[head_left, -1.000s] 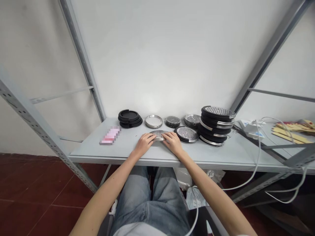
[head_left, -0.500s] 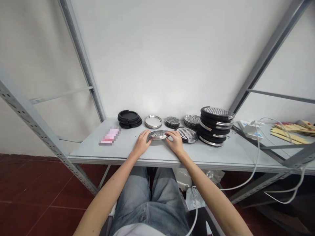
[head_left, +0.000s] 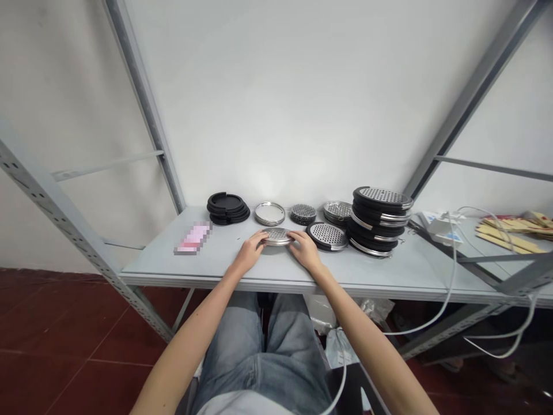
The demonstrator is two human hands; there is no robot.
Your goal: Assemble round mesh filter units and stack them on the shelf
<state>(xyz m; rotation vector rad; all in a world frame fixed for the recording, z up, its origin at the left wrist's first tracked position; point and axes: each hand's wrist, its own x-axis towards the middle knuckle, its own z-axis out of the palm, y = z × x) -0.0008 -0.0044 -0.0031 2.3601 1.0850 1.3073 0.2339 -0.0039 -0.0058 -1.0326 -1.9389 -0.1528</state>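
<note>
Between my hands is a round perforated metal disc with a shiny rim (head_left: 276, 236), just above or on the grey tabletop (head_left: 207, 268). My left hand (head_left: 250, 251) grips its left edge, fingers on top. On the opposite edge my right hand (head_left: 303, 249) is closed the same way. Right of it lies a perforated disc with a black and silver rim (head_left: 329, 236). Behind stand a stack of silver rings (head_left: 269, 214), a pile of small perforated discs (head_left: 303, 213) and a pile of silver-rimmed perforated discs (head_left: 337, 211).
Black round rims (head_left: 227, 207) are stacked at the back left. A tall stack of finished-looking black-and-silver discs (head_left: 379, 222) rises at the right. A blurred pink phone-like object (head_left: 193, 237) lies left. White cables (head_left: 451, 276) hang beside a shelf post (head_left: 470, 86).
The metal disc sits flatter between my hands, its top tilted less. Both hands have shifted only slightly, keeping hold of its edges.
</note>
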